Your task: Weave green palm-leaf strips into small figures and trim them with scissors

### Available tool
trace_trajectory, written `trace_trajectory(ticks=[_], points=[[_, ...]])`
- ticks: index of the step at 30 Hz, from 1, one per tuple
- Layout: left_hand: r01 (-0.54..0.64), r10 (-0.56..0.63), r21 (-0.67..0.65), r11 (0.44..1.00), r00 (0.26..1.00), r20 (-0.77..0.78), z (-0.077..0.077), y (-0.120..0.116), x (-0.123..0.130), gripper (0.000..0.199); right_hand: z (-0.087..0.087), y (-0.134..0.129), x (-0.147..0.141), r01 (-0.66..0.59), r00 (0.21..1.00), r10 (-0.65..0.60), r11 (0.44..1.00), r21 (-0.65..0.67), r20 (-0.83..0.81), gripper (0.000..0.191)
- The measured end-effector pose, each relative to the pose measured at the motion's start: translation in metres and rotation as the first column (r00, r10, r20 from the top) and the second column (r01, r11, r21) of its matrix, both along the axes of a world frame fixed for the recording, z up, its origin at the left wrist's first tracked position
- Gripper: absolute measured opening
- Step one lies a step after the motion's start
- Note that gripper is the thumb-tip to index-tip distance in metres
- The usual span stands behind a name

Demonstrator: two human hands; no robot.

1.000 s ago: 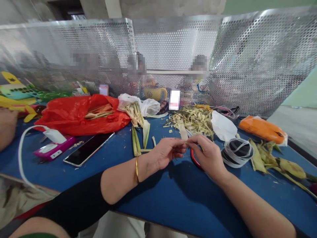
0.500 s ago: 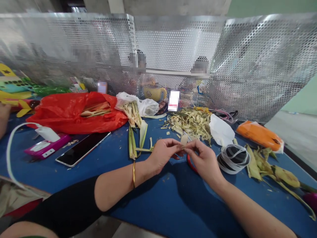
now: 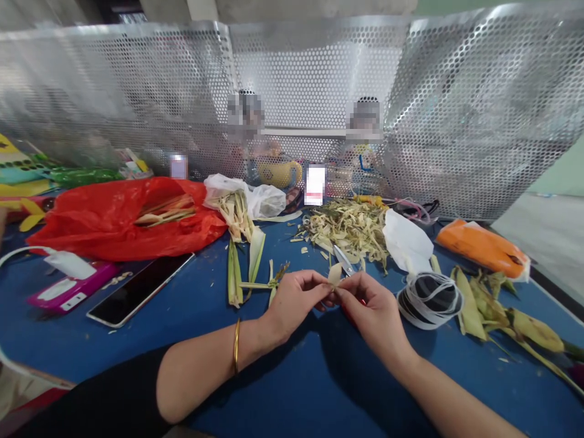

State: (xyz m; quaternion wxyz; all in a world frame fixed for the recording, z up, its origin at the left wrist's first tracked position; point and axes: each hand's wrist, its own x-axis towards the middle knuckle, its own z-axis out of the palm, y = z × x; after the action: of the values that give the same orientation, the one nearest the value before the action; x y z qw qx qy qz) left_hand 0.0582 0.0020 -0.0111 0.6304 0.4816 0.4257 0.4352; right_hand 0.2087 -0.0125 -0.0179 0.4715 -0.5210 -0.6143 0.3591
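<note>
A small pale piece of dried husk (image 3: pixel 335 274) stands up between my fingertips above the blue table. My left hand (image 3: pixel 298 304) pinches it from the left, and my right hand (image 3: pixel 371 304) pinches its lower right edge. Just behind my fingers lie scissors (image 3: pixel 344 260) with a metal blade showing; their red handles are mostly covered by my right hand. Left of my left hand is a tied husk strip (image 3: pixel 255 285) with a dark tip. Green husk leaves (image 3: pixel 234 280) lie beyond it. Right of my right hand sits a roll of white flat cord (image 3: pixel 431 304).
A heap of husk scraps (image 3: pixel 349 228) lies ahead, below a perforated metal screen (image 3: pixel 314 73). On the left are a red plastic bag (image 3: pixel 95 213), a phone (image 3: pixel 141 289) and a purple power strip (image 3: pixel 75 286). An orange packet (image 3: pixel 483 246) and dry husks (image 3: pixel 497 310) lie right.
The view has shifted slightly. The pale husk piece has tilted between my fingers, and more of the scissor blade shows behind them. Both hands keep their pinch.
</note>
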Motion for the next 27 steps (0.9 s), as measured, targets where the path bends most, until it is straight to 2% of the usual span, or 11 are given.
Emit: trace_trajectory(ticks=[5,8,10,12,16,24,27], points=[[0.014,-0.013,-0.028,1.0,1.0,0.013,-0.001,0.001,-0.001,0.023,0.001,0.001,-0.001,-0.031,0.995,0.029,0.999,-0.027,-0.092,0.011],[0.025,-0.02,-0.087,0.996,0.998,0.051,-0.001,0.002,-0.001,0.026,0.001,0.0,0.0,-0.06,0.993,0.06,0.998,0.009,-0.103,0.011],[0.011,0.0,-0.138,0.99,0.997,0.081,-0.001,0.002,-0.001,0.026,0.0,0.0,0.002,-0.075,0.997,0.078,0.994,0.081,-0.024,0.009],[0.003,0.017,-0.187,0.982,0.994,0.109,0.0,0.002,-0.001,0.026,-0.002,0.0,0.005,-0.094,0.99,0.073,0.978,0.184,0.121,0.006],[0.043,-0.005,-0.238,0.97,0.988,0.157,0.002,-0.001,-0.001,0.022,-0.002,0.0,0.009,-0.17,0.928,0.018,0.91,0.378,0.373,0.01],[0.081,-0.022,-0.289,0.954,0.979,0.203,0.002,-0.003,-0.002,0.017,-0.001,0.0,0.013,-0.259,0.846,-0.052,0.83,0.494,0.53,0.016],[0.088,-0.027,-0.299,0.95,0.979,0.202,0.002,-0.002,-0.003,0.016,-0.001,0.0,0.014,-0.256,0.841,-0.067,0.825,0.504,0.536,0.018]])
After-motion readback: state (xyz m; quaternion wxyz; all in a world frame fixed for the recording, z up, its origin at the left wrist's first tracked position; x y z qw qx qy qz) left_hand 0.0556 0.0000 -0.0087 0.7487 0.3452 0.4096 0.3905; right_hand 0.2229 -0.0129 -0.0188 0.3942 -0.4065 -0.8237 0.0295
